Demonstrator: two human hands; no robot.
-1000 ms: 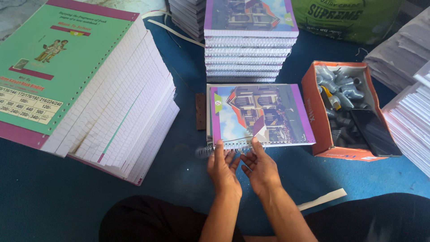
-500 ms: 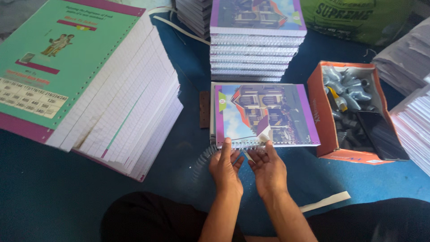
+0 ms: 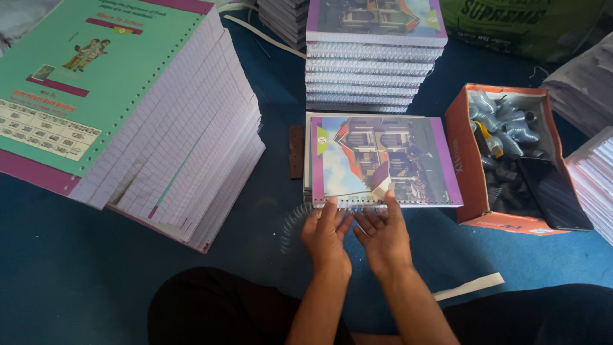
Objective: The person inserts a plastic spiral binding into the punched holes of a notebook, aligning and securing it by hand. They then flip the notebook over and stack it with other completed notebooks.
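Both hands, left hand (image 3: 325, 233) and right hand (image 3: 382, 235), press spread fingertips on the clear spiral wire coil (image 3: 300, 220) at the near punched edge of the purple-bordered house-picture notebook (image 3: 382, 160), steadying it on the blue surface (image 3: 76, 268). Beyond stands a stack of bound notebooks (image 3: 373, 64), seemingly finished; an orange cardboard box of coils (image 3: 507, 156) sits within right reach.

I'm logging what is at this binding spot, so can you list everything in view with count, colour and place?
notebook: one, picture cover with purple border, centre, near edge at the hands
wire coil: one, silvery, sticking out left of the notebook's near edge
bound notebook stack: one, same cover, behind the notebook
loose sheet stack: one tall, green cover on top, left
box: one, orange, right, holding silvery coils
paper piles: white, far right
sack: one, green, top right
paper strip: one, white, on the blue floor
left hand: on the coil edge
right hand: beside it, same edge
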